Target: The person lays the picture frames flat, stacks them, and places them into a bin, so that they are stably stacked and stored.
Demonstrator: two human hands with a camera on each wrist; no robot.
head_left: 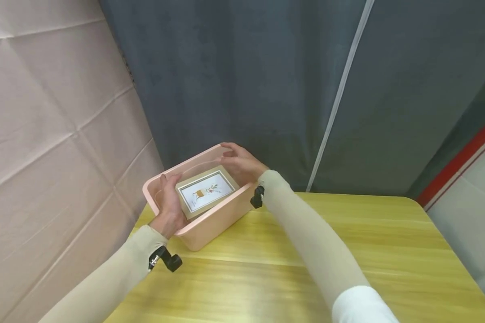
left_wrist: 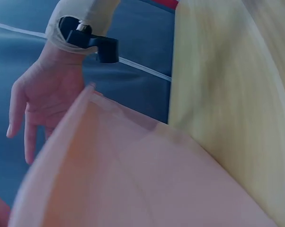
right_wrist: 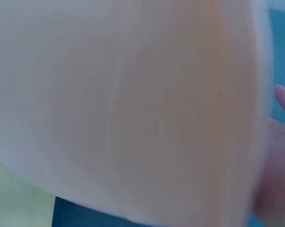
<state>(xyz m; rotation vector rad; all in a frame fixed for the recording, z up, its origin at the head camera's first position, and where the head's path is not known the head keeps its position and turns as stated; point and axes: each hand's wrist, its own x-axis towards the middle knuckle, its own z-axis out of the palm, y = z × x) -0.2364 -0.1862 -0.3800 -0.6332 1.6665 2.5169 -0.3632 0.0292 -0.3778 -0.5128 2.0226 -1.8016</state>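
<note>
A picture frame [head_left: 209, 189] with a wide beige border and a printed animal and leaves lies tilted inside a pink plastic bin [head_left: 222, 217]. My left hand [head_left: 170, 204] reaches over the bin's near left rim, with its thumb close to the frame's left edge. At the far right end, my right hand [head_left: 242, 161] is over the rim with loosely bent fingers, just beyond the frame's upper corner. In the left wrist view the right hand [left_wrist: 50, 97] shows its palm and relaxed fingers, partly behind the bin wall. The left hand [right_wrist: 280, 156] is mostly hidden in the right wrist view.
The bin stands at the far left part of a yellow wood-grain table [head_left: 347, 251]. A dark grey-blue curtain [head_left: 234, 72] hangs right behind it. Pale creased cloth [head_left: 52, 134] covers the left side. A black camera mount sits on each wrist.
</note>
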